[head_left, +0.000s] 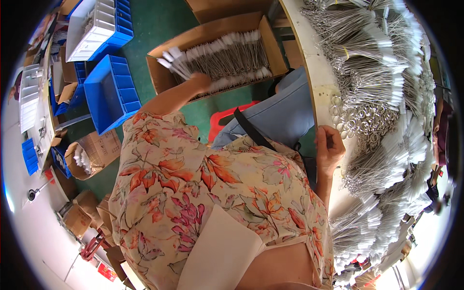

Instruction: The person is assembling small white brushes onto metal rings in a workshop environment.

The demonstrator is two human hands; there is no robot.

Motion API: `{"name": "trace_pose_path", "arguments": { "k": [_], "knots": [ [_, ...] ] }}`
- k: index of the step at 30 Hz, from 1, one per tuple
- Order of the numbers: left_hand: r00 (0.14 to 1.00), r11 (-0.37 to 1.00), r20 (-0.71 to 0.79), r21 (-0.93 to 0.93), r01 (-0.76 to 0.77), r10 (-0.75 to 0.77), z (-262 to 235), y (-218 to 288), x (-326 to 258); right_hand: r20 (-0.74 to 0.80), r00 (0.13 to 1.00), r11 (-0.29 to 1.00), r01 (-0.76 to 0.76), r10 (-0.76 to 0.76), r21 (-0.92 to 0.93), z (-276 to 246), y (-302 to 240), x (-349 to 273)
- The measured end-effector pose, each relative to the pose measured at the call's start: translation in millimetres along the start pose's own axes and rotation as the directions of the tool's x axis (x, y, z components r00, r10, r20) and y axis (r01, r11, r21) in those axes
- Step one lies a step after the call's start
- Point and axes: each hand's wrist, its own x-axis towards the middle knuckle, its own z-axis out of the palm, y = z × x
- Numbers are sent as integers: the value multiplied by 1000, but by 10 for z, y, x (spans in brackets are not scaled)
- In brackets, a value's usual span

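Note:
My left hand (200, 83) reaches over a long open cardboard box (159, 79), its fingers closed round a few thin wire brushes (175, 62) with white bristle heads. Those heads point away to the left, over the box's left end. Rows of similar wire brushes (227, 55) fill the box. My right hand (330, 149) rests by the edge of the table (316, 63) on the right, fingers curled in and nothing visible in them. Beside it lie bundles of white-headed wire brushes (362, 63), their metal ring ends (362, 118) closest to that hand.
A red stool (220, 121) stands below the box, next to a leg in blue jeans (275, 111). Blue bins (104, 92) and a white bin (89, 34) are at the left. Another cardboard box (99, 150) holding white items sits lower left. Brush bundles heap along the right-hand table.

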Motion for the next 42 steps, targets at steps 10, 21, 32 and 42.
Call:
{"name": "trace_pose_path", "arguments": {
  "k": [10,21,32,42],
  "knots": [
    [937,872,-331,-485,-64,-115,-505,212,-363,11,1000,998,3,-4,59,-72,-94,37],
    [518,219,-409,-585,-781,751,-4331,1779,-1863,-330,944,979,79,-12,190,-1117,-143,-273],
    [434,950,-845,287,-126,313,-6312,3363,156,-675,734,997,-41,76,68,-2686,-73,-713],
    [399,906,-877,90,-414,269,-6407,3190,479,-587,777,873,-105,-227,-476,-3864,139,549]
  ]
}}
